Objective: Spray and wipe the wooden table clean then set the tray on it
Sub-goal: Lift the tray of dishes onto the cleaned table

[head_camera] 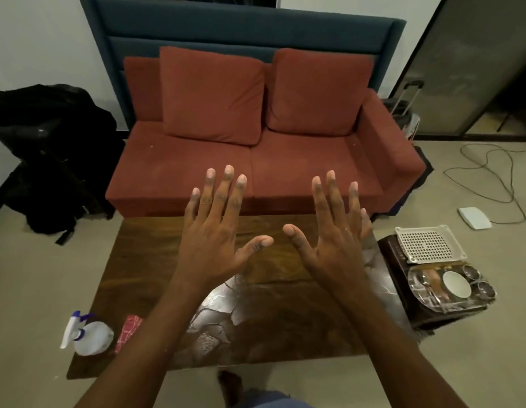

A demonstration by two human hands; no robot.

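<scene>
My left hand and right hand hover spread wide and empty over the dark wooden bench, while the marbled tray, just right of the bench and loaded with dishes, looks heavy and fragile, so I'd grip both ends.

The dark-brown wooden table shows polished grain with shiny pale patches, the translucent white spray bottle at its near left looks smooth plastic beside a red-checked woven cloth, the far rust-red sofa is matt fabric, and the white perforated tray on the right looks plastic.
</scene>
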